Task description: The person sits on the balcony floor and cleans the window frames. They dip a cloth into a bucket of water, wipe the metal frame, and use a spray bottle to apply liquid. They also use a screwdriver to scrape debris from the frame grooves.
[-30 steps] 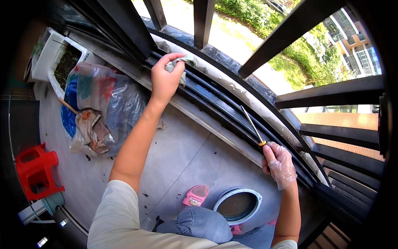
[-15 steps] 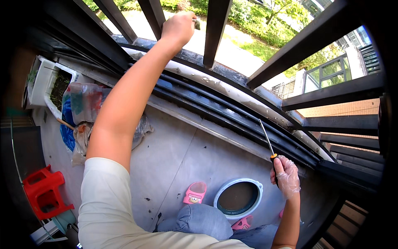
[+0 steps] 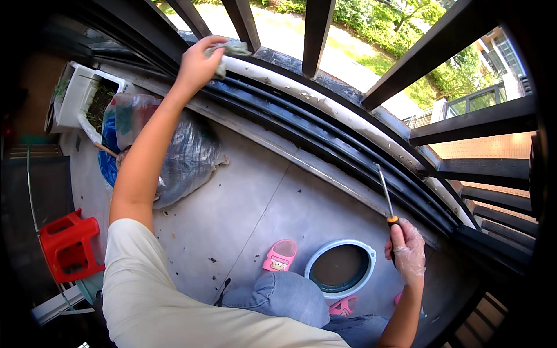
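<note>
My left hand (image 3: pixel 198 65) is bare and closed on a crumpled grey-green cloth (image 3: pixel 231 52), beside the railing bars at the far left end of the white ledge (image 3: pixel 301 97). Below that ledge runs a dark sliding-window track (image 3: pixel 325 145). My right hand (image 3: pixel 408 248), in a clear plastic glove, grips a screwdriver (image 3: pixel 394 221) by its black and yellow handle. The metal shaft points up toward the track, and its tip shows close to the track's rails; whether it touches them I cannot tell.
A light-blue basin (image 3: pixel 366 272) of murky water stands on the grey floor by my knees, next to a pink slipper (image 3: pixel 282 255). Filled plastic bags (image 3: pixel 188 156) and a white planter (image 3: pixel 119 84) sit at left, with a red stool (image 3: pixel 69 246) nearer. Dark railing bars (image 3: pixel 318 40) rise beyond the ledge.
My left hand has drawn back from between the railing bars and moved left and nearer; the cloth now shows plainly in it. My right hand still holds the screwdriver, and the view has shifted slightly.
</note>
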{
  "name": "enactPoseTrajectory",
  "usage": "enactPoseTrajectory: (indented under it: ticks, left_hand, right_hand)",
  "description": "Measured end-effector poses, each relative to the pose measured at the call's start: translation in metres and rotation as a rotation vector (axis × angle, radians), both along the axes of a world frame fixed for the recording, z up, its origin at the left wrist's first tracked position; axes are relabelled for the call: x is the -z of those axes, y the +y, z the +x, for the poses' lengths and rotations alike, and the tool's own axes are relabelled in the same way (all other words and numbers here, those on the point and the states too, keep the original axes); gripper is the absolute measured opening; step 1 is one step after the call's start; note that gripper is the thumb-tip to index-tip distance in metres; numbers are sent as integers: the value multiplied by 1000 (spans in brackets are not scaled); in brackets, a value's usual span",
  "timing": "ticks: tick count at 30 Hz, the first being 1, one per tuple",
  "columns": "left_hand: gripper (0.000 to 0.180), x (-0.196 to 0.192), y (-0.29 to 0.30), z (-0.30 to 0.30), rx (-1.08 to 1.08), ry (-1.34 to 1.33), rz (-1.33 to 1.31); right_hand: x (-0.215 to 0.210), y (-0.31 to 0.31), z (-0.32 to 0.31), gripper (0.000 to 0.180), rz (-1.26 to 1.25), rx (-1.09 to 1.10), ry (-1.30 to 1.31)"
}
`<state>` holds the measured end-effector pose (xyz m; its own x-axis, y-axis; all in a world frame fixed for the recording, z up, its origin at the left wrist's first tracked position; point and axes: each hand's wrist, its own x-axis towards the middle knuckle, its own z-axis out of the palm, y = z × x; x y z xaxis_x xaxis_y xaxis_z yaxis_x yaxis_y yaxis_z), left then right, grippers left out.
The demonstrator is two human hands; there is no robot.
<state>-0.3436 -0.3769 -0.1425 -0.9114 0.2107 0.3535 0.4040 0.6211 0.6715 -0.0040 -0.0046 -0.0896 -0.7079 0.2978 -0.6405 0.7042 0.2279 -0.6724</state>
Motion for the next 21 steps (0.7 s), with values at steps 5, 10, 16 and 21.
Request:
enactPoseTrajectory:
  ticks: [5,10,16,21]
  left_hand:
    - [15,8,-55,65,-133,-167,113]
    - [24,22,-66,75,-176,-369,131]
    - [20,27,-43,42,-76,-226,-253]
    - [24,33,-15,8,-6,-371,-498]
  right_hand:
    - [12,-54,-75,43,210,-528,307]
    - [41,-93,-188,40,348,-783,455]
    - [58,-130,-261,40,488,-920,375]
    - [55,-142,-286,40,467,-978,249]
